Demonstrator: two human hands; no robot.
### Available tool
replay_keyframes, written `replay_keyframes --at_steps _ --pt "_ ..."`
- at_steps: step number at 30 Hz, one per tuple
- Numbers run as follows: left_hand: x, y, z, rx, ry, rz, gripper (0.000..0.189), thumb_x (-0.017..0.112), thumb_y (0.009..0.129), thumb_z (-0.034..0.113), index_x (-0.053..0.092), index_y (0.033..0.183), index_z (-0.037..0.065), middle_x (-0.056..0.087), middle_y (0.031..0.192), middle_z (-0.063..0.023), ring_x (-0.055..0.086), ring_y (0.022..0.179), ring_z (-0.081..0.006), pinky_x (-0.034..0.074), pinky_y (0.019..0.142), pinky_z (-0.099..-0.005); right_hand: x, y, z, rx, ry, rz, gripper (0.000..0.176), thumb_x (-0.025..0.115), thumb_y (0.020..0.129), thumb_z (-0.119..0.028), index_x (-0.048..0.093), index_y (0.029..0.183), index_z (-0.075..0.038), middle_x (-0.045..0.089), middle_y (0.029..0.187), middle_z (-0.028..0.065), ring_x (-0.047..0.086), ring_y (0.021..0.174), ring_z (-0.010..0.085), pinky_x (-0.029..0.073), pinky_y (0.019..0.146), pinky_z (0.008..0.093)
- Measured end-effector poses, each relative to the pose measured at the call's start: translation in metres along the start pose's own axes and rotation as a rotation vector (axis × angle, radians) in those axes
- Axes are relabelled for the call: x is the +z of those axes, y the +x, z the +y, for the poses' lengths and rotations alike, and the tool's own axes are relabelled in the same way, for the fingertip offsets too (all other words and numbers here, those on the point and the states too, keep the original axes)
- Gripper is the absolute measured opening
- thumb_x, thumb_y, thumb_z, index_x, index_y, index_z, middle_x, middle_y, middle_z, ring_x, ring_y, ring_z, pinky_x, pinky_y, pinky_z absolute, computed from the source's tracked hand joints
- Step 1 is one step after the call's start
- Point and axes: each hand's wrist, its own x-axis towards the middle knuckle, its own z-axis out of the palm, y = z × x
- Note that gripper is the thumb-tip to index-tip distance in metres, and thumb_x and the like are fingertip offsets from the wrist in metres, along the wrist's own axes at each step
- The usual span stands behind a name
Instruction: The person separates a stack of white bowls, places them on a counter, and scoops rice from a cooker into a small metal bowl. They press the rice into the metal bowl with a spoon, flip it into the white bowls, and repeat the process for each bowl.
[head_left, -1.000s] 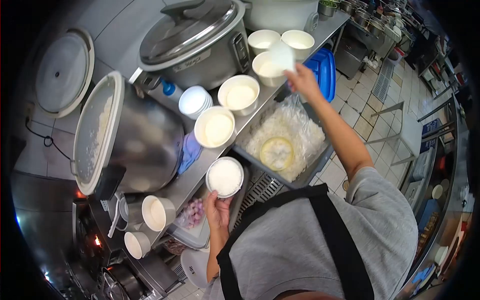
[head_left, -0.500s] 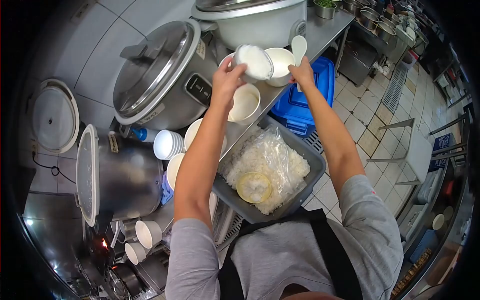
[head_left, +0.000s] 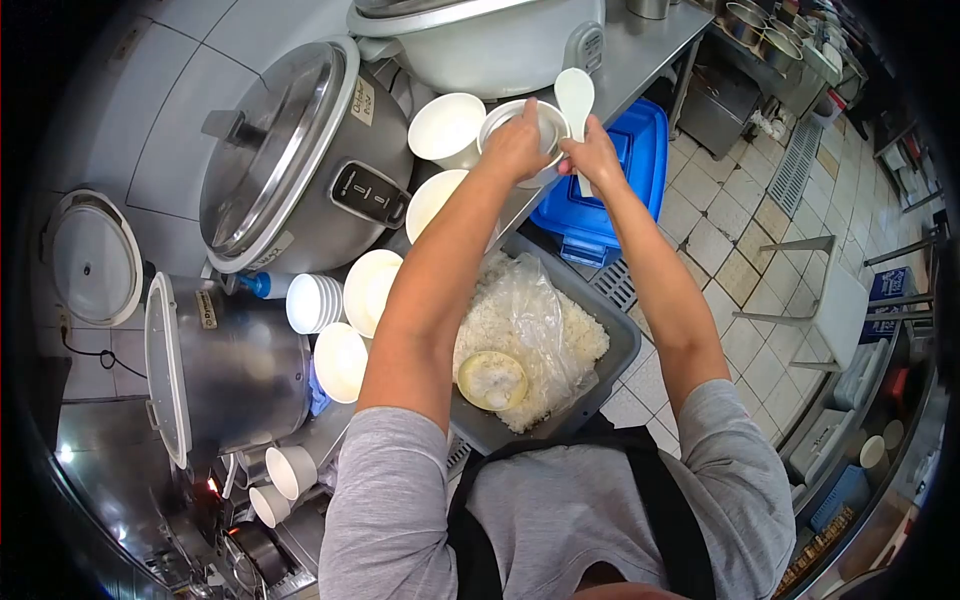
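My left hand (head_left: 515,148) is over a white bowl (head_left: 488,125) on the steel counter, its fingers closed on a small clear bowl (head_left: 547,132) tipped inside the white one. At the right rim of that white bowl, my right hand (head_left: 592,158) grips a white rice paddle (head_left: 574,98), held upright. Other white bowls (head_left: 446,128) stand along the counter to the left. Below my arms, a grey tub (head_left: 616,340) holds cooked rice (head_left: 580,335), a crumpled plastic bag (head_left: 540,310) and a yellowish bowl (head_left: 492,381).
Two large rice cookers (head_left: 300,170) (head_left: 490,50) flank the bowls at the back and left. Stacked white bowls (head_left: 313,303) stand near a steel pot (head_left: 245,350). A blue lidded box (head_left: 625,180) sits right of the counter, and a white stool (head_left: 835,300) farther right.
My left hand has turned the small clear bowl over into the white bowl; its rice no longer shows. My right hand and the paddle have shifted slightly left and down in view.
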Motion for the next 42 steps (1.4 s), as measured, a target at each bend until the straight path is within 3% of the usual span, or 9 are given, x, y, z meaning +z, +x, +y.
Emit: replay_keyframes --at_steps 4,5,10,12,17,24,35,38,42 --pt "-0.039 -0.013 -0.003 -0.051 -0.141 0.244 0.089 0.072 0.068 0.025 0.025 0.137 -0.007 0.058 0.109 -0.0282 0.058 0.101 -0.0378 0.048 0.086 -0.0409 -0.008 0.004 -0.003 -0.404 -0.513 0.239 0.045 0.065 0.077 -0.020 0.046 0.109 0.005 0.064 0.082 0.0257 0.066 0.074 0.0373 0.052 0.068 0.0428" --pt "-0.064 -0.025 0.002 -0.115 -0.186 0.256 0.088 0.071 0.068 0.025 0.026 0.137 -0.007 0.058 0.109 -0.0287 0.058 0.102 -0.0383 0.047 0.087 -0.0415 -0.011 -0.007 -0.028 -0.296 -0.507 0.190 0.043 0.064 0.078 -0.028 0.052 0.107 0.003 0.063 0.090 0.0280 0.060 0.089 0.0446 0.047 0.080 0.0470" --pt "-0.112 -0.125 -0.012 -0.093 -0.262 0.640 0.081 0.070 0.076 0.027 0.029 0.138 -0.005 0.061 0.106 -0.0223 0.061 0.095 -0.0283 0.048 0.080 -0.0341 0.008 0.014 -0.060 -0.303 -0.853 -0.020 0.023 0.055 0.082 -0.020 0.065 0.097 -0.005 0.065 0.098 0.0211 0.062 0.091 0.0406 0.048 0.081 0.0460" --pt "-0.112 -0.175 -0.012 -0.180 -0.802 0.630 0.071 0.066 0.082 0.021 0.032 0.138 -0.005 0.061 0.108 -0.0168 0.060 0.096 -0.0219 0.047 0.076 -0.0295 0.022 0.028 -0.060 -0.327 -1.090 -0.113 0.024 0.053 0.082 -0.016 0.065 0.099 -0.005 0.065 0.099 0.0204 0.062 0.093 0.0380 0.049 0.082 0.0453" --pt "-0.089 -0.300 -0.026 -0.545 -1.245 0.669 0.064 0.062 0.084 0.014 0.033 0.138 -0.004 0.062 0.103 -0.0120 0.059 0.087 -0.0139 0.046 0.068 -0.0229 0.040 0.046 -0.064 -0.337 -1.369 -0.241 0.027 0.048 0.086 -0.012 0.061 0.110 -0.008 0.063 0.109 0.0176 0.061 0.102 0.0341 0.050 0.084 0.0465" --pt "-0.051 -0.409 -0.017 -0.811 -1.537 0.795 0.050 0.056 0.087 0.016 0.042 0.131 -0.002 0.063 0.100 -0.0110 0.059 0.083 -0.0125 0.049 0.062 -0.0230 0.051 0.054 -0.062 -0.322 -1.452 -0.214 0.027 0.046 0.085 -0.012 0.066 0.102 -0.004 0.065 0.106 0.0168 0.062 0.100 0.0333 0.051 0.082 0.0436" --pt "-0.040 -0.416 0.002 -0.801 -1.645 0.791 0.038 0.053 0.088 0.017 0.048 0.121 -0.002 0.062 0.098 -0.0107 0.061 0.082 -0.0154 0.055 0.061 -0.0249 0.040 0.051 -0.088 -0.442 -1.442 -0.200 0.027 0.053 0.078 -0.010 0.063 0.102 -0.004 0.065 0.100 0.0192 0.062 0.097 0.0363 0.050 0.084 0.0430" --pt "-0.027 -0.408 0.003 -0.782 -1.768 0.715 0.033 0.053 0.089 0.018 0.050 0.115 -0.001 0.060 0.098 -0.0096 0.063 0.084 -0.0184 0.057 0.064 -0.0281 0.034 0.037 -0.115 -0.528 -1.347 -0.229 0.026 0.057 0.076 -0.014 0.063 0.099 -0.003 0.065 0.100 0.0183 0.062 0.096 0.0349 0.051 0.081 0.0434" --pt "-0.022 -0.386 0.013 -0.776 -1.857 0.516 0.031 0.052 0.090 0.021 0.050 0.114 0.002 0.058 0.093 -0.0070 0.064 0.086 -0.0206 0.057 0.066 -0.0304 0.033 -0.022 -0.158 -0.932 -1.156 -0.293 0.019 0.059 0.074 -0.012 0.057 0.091 -0.003 0.062 0.093 0.0167 0.061 0.084 0.0349 0.048 0.073 0.0421"
